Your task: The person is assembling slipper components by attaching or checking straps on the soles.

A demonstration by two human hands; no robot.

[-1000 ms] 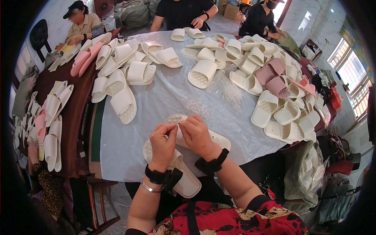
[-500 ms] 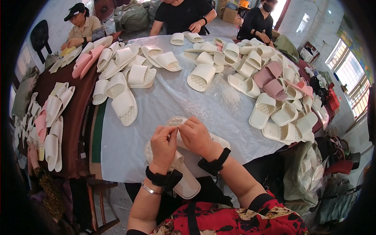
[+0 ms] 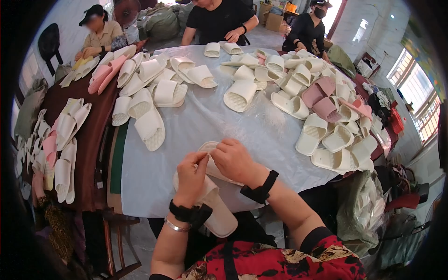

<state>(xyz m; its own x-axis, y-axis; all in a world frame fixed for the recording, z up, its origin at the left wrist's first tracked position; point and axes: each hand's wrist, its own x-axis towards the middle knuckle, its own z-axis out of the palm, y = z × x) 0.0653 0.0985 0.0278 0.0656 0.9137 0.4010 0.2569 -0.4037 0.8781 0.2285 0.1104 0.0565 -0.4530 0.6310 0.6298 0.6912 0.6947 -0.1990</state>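
both hands close on one cream slipper (image 3: 212, 196) at the table's near edge: left hand (image 3: 191, 175) pinching its upper part, right hand (image 3: 233, 161) gripping beside it; its long axis runs away from the body, heel hanging toward the lap

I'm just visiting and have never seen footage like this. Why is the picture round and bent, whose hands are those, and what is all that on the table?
The picture comes from a wide-angle camera worn on a person's head, looking down, so straight edges curve near the rim. The two bare hands are that person's own. The left hand and right hand together grip a cream slipper at the near table edge; another cream slipper lies under the left wrist. The round table has a pale plastic cover and carries many cream slippers and a few pink ones. Other people sit at the far side.
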